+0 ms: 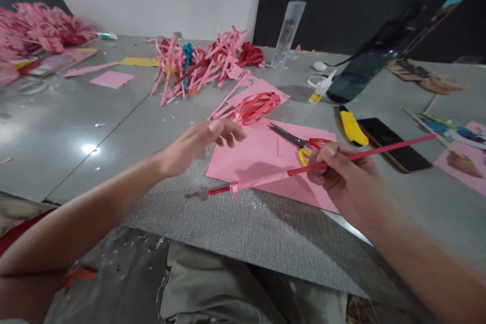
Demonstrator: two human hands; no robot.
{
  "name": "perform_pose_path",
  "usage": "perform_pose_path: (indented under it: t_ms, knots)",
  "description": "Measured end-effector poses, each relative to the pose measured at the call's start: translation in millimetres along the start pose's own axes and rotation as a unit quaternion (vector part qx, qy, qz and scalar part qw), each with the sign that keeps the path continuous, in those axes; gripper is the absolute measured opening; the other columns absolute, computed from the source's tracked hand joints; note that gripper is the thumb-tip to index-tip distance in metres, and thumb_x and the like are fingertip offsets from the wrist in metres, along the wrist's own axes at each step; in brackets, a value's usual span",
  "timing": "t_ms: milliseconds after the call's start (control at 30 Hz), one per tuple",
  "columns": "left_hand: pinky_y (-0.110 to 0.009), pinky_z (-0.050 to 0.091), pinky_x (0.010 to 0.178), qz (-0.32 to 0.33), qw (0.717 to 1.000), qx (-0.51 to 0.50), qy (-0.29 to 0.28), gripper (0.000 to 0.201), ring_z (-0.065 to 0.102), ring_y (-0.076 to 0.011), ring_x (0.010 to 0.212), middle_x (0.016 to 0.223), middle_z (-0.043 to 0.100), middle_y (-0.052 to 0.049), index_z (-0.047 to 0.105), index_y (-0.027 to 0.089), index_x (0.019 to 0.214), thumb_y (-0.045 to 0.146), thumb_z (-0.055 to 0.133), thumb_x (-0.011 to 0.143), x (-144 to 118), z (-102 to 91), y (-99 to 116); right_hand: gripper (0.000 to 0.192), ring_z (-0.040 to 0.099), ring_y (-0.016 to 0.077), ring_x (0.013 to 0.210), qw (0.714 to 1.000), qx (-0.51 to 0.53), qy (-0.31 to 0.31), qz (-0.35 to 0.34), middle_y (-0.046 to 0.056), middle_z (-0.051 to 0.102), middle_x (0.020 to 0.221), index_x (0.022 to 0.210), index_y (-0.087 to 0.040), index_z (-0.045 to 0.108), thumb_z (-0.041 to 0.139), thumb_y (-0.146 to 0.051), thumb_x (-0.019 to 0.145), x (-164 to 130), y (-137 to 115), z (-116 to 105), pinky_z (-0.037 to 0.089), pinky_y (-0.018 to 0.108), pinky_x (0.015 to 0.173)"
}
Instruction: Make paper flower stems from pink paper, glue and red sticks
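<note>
My right hand (pixel 341 167) pinches a long thin red stick (pixel 395 147), tilted with its far end up to the right. Pink paper (pixel 261 182) is wrapped round the stick's left part, and a short red tip shows past it. My left hand (pixel 207 142) hangs free over the table with its fingers apart, near a looped pink paper tassel (pixel 260 107). Under the stick lies a stack of pink paper sheets (pixel 243 162). Scissors (pixel 292 136) with red and yellow handles rest on the sheets, their handles partly hidden by my right hand.
Pink and red paper-strip flowers (pixel 201 66) are heaped at the back, with a larger pile (pixel 41 28) at far left. Right of centre stand a clear bottle (pixel 288 35), a small glue bottle (pixel 322 88) and a dark bottle (pixel 360 71). A yellow cutter (pixel 353 126) lies beside a phone (pixel 398 144).
</note>
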State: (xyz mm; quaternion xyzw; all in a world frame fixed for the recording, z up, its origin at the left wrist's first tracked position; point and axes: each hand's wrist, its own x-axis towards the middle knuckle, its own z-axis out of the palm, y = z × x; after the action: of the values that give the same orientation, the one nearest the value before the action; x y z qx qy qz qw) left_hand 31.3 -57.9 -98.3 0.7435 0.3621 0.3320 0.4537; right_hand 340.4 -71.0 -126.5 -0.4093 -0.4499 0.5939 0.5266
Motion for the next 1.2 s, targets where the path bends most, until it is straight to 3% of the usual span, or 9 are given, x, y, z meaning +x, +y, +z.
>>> perform_pose_path:
  t_ms: [33,100,167,233,300,400,767,1033,1200]
  knots:
    - [-0.04,0.043,0.11,0.027,0.993,0.116,0.012,0.058,0.058,-0.0252,0.121,0.133,0.063,-0.014,0.063,0.017,0.127,0.064,0.038,0.103,-7.8,-5.9,3.4,0.025,0.049,0.0108,0.062,1.0,0.001,0.001,-0.003,0.0,0.055,0.072,0.069,-0.022,0.068,0.085,-0.034,0.083,0.1,0.3,-1.0,0.045,0.023,0.049]
    - [-0.045,0.03,0.122,0.021,0.932,0.358,0.049,0.051,0.047,-0.0273,0.137,0.146,0.055,-0.013,0.057,0.019,0.138,0.055,0.046,0.104,-32.6,-18.9,3.5,0.023,0.05,0.0109,0.061,1.0,0.007,0.002,-0.006,-0.001,0.055,0.071,0.07,-0.023,0.068,0.085,-0.033,0.083,0.6,1.4,-3.2,0.045,0.024,0.049]
    - [-0.053,0.023,0.124,-0.067,0.857,0.5,0.104,0.052,0.036,-0.0318,0.147,0.158,0.044,-0.014,0.05,0.021,0.147,0.053,0.043,0.106,-65.9,-31.3,-8.5,0.022,0.049,0.0106,0.06,1.0,0.012,-0.002,-0.005,-0.001,0.055,0.069,0.071,-0.023,0.069,0.084,-0.033,0.084,1.0,3.2,-5.4,0.045,0.024,0.049]
    - [-0.061,0.023,0.123,-0.164,0.82,0.534,0.126,0.057,0.026,-0.0377,0.155,0.169,0.029,-0.016,0.039,0.02,0.155,0.053,0.035,0.108,-99.8,-41.2,-29.3,0.021,0.05,0.0106,0.06,1.0,0.013,-0.012,-0.004,-0.001,0.056,0.069,0.072,-0.023,0.07,0.083,-0.033,0.086,1.1,5.2,-7.1,0.045,0.024,0.049]
    - [-0.062,0.02,0.125,-0.222,0.826,0.511,0.08,0.061,0.015,-0.0376,0.161,0.176,0.014,-0.014,0.03,0.022,0.162,0.052,0.029,0.109,-126.2,-47.0,-49.9,0.02,0.051,0.0111,0.06,1.0,0.009,-0.021,-0.003,-0.001,0.057,0.07,0.074,-0.024,0.071,0.081,-0.033,0.087,0.7,6.8,-8.2,0.045,0.025,0.05]
    - [-0.056,0.016,0.129,-0.22,0.828,0.512,0.063,0.064,0.012,-0.0324,0.163,0.177,0.01,-0.008,0.029,0.026,0.165,0.056,0.03,0.108,-147.5,-45.6,-65.3,0.02,0.053,0.0118,0.061,1.0,0.006,-0.019,-0.008,-0.001,0.059,0.072,0.075,-0.024,0.07,0.081,-0.034,0.087,-0.1,6.8,-8.0,0.047,0.026,0.05]
    - [-0.049,0.032,0.122,-0.13,0.804,0.546,0.196,0.058,0.033,-0.0318,0.157,0.167,0.04,-0.006,0.046,0.027,0.158,0.049,0.034,0.107,-187.2,21.6,-50.6,0.033,0.049,0.0075,0.056,0.997,0.069,0.019,0.005,-0.003,0.055,0.063,0.066,-0.019,0.063,0.092,-0.034,0.072,8.2,-7.4,-4.3,0.045,0.019,0.049]
    - [-0.058,0.03,0.118,-0.08,0.774,0.516,0.358,0.053,0.049,-0.0336,0.144,0.148,0.062,-0.013,0.054,0.028,0.151,0.035,0.029,0.105,-200.6,76.4,-76.7,0.037,0.051,0.0075,0.056,0.994,0.091,0.068,-0.007,-0.004,0.057,0.062,0.067,-0.019,0.062,0.096,-0.032,0.066,11.1,-10.9,-7.4,0.049,0.019,0.051]
    - [-0.061,0.029,0.119,-0.091,0.789,0.514,0.324,0.057,0.044,-0.0367,0.147,0.158,0.051,-0.013,0.036,0.033,0.161,0.036,0.035,0.104,-208.4,84.4,-70.2,0.038,0.05,0.0077,0.055,0.994,0.09,0.061,0.006,-0.005,0.057,0.063,0.07,-0.02,0.061,0.096,-0.034,0.065,11.9,-9.6,-9.3,0.047,0.02,0.049]
